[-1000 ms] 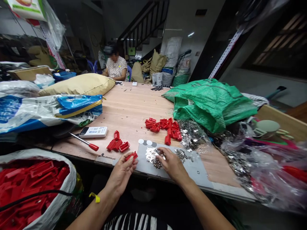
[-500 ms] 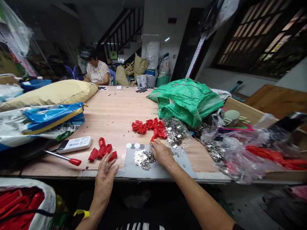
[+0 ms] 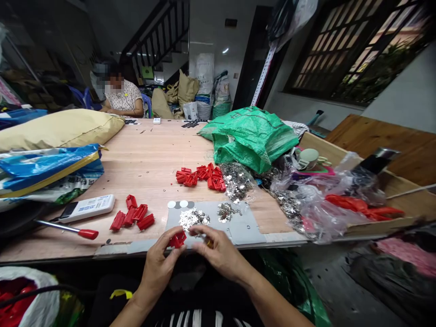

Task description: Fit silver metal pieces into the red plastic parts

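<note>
My left hand (image 3: 160, 261) is closed on a small red plastic part (image 3: 177, 239) at the table's near edge. My right hand (image 3: 218, 250) is beside it, fingers pinched on something small that I cannot make out, touching the red part. Just beyond my hands a heap of tiny silver metal pieces (image 3: 192, 218) lies on a grey sheet (image 3: 243, 227). A small group of red parts (image 3: 132, 216) lies to the left, and a larger cluster of red parts (image 3: 200, 176) sits farther back.
A white remote (image 3: 86, 206) and a red-handled screwdriver (image 3: 68, 229) lie at left, near blue-and-white sacks (image 3: 47, 170). A green bag (image 3: 250, 136) and clear bags of silver pieces (image 3: 306, 204) crowd the right. A seated person (image 3: 121, 97) works at the far end.
My left hand set a red part down at left, then came back holding another. My right hand left the silver heap and drew back to meet it at the table's edge. The view swung right.
</note>
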`<move>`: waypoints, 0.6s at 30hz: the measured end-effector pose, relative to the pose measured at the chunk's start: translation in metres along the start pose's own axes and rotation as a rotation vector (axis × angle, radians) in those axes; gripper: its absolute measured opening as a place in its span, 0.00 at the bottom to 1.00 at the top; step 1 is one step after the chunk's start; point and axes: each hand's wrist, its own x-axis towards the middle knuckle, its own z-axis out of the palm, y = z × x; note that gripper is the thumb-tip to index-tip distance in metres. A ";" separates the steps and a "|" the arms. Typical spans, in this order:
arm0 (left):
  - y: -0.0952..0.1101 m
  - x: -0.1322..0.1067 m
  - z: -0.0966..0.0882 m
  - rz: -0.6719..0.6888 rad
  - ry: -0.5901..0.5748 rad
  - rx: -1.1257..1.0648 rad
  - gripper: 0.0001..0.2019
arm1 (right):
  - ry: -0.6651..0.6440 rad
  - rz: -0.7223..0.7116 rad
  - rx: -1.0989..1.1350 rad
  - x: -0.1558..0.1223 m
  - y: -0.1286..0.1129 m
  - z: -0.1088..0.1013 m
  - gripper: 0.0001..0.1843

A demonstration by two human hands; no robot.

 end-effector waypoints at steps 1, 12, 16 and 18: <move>0.001 -0.002 0.000 -0.055 -0.015 -0.049 0.17 | 0.079 0.041 -0.073 -0.001 0.013 -0.011 0.15; 0.017 -0.005 0.006 -0.348 -0.037 -0.657 0.18 | 0.433 0.378 -0.868 -0.001 0.098 -0.087 0.05; 0.022 -0.003 0.008 -0.291 -0.053 -0.700 0.18 | 0.394 0.381 -0.926 0.007 0.102 -0.090 0.07; 0.022 -0.003 0.007 -0.260 -0.055 -0.700 0.17 | 0.379 0.352 -0.937 0.009 0.106 -0.093 0.08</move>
